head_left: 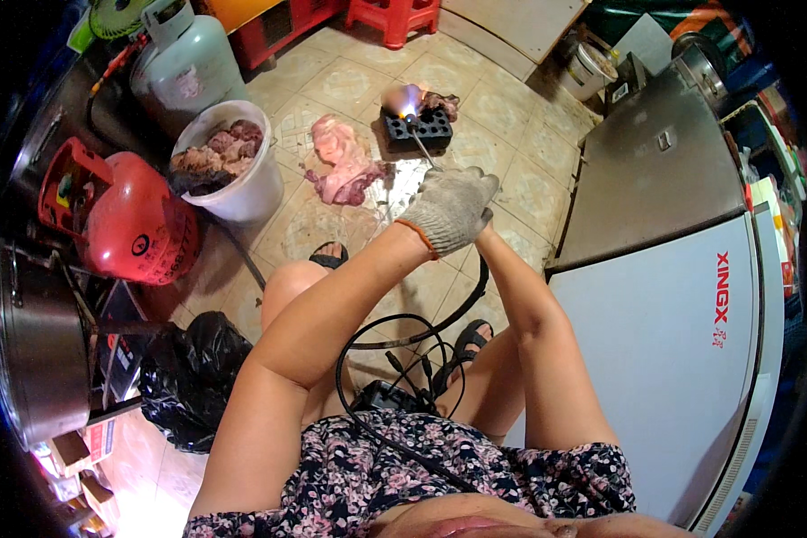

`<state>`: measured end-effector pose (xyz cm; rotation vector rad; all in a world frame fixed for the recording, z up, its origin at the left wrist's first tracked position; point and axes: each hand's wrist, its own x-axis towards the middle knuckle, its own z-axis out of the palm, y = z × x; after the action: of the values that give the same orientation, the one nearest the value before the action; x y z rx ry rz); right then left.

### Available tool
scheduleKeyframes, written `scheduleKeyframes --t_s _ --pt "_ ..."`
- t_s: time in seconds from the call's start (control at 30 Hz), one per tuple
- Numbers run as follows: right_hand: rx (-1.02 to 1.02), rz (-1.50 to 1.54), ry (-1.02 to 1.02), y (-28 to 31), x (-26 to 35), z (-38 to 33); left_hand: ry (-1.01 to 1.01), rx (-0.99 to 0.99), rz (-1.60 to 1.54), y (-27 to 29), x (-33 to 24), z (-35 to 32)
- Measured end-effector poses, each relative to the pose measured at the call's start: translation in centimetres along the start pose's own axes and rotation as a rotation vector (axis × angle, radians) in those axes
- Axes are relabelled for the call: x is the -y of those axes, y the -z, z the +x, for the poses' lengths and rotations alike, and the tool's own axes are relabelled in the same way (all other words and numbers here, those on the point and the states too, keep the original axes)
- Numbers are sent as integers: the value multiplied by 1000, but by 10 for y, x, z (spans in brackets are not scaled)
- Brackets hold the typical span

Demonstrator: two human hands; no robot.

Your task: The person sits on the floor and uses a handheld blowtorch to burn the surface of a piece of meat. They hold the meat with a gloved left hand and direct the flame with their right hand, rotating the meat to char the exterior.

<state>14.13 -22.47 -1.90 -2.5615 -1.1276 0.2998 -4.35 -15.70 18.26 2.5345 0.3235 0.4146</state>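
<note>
My left hand [450, 208], in a grey knit glove, is closed around a gas torch [425, 151] with a thin metal rod. A bright flame [410, 101] burns at the rod's far end. My right hand [484, 231] meets the left at the torch's near end; its fingers are hidden behind the glove. Under the flame sits a black block with round holes [432, 142]. A browned piece of meat [441, 106] lies on the block's far side. Left of it, pale pink meat with skin [336, 152] and a darker red part rests on the tiled floor.
A white bucket of meat pieces [262, 193] stands at left, between a red gas cylinder [139, 220] and a grey-green one [188, 76]. A black hose [394, 343] and cables loop near my feet. A white freezer [637, 350] flanks my right; a black plastic bag [188, 377] lies left.
</note>
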Motion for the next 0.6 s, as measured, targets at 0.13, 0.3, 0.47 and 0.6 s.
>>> scheduleKeyframes --t_s 0.13,0.3,0.47,0.6 --pt "0 -2 8 -1 1 1 7 -10 10 -3 1 0" --pt "-8 1 21 -1 1 1 -3 -18 20 -3 2 0" --pt "-30 22 40 -1 0 -1 31 27 33 0 -2 0" --pt "-91 91 96 4 -1 -5 1 80 244 -11 4 2"
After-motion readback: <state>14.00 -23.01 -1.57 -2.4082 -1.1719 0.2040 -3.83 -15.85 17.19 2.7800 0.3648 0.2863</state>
